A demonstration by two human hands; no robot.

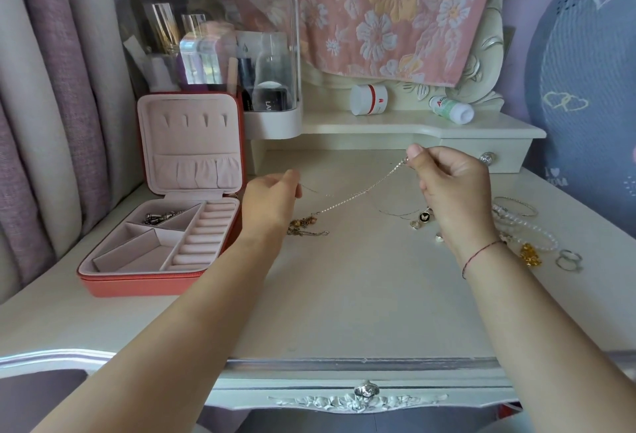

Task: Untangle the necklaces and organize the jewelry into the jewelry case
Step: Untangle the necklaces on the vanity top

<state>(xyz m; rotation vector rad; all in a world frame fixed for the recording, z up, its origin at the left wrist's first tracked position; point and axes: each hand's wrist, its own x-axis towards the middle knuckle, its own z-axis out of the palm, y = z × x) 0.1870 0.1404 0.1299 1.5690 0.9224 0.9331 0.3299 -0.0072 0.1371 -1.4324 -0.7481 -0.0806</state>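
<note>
Right hand (451, 188) is up over the far middle of the table (344, 295), thumb and fingers (414, 154) pinching the top end of a silver chain (361, 193), and that chain runs down and left to a small tangle (306, 226) of gold-toned bits lying on the table. Left hand (272, 198) sits just above the tangle, fingers curled in, and it looks to be pinching a much finer strand (316, 191) — too thin to say whether it belongs to the same necklace. This stuff will be feather-light, limp and slippery, and the fine links could kink or snap under a hard tug, so I'd hold near the clasp ends and tease the knot loose rather than pull it tight. The case (158, 212) stands open on the left, with a few pieces already in its far-left compartment. On the right lie a black butterfly pendant (425, 216), bracelets (516, 212) and rings (569, 259). Writing is scarce: a black jar (272, 102) in the clear organizer (213, 37) shows "LA", the tipped bottle (451, 109) on the shelf shows "AD", and the blue fabric (585, 71) at far right reads "I" with a heart — the rest is unreadable.
</note>
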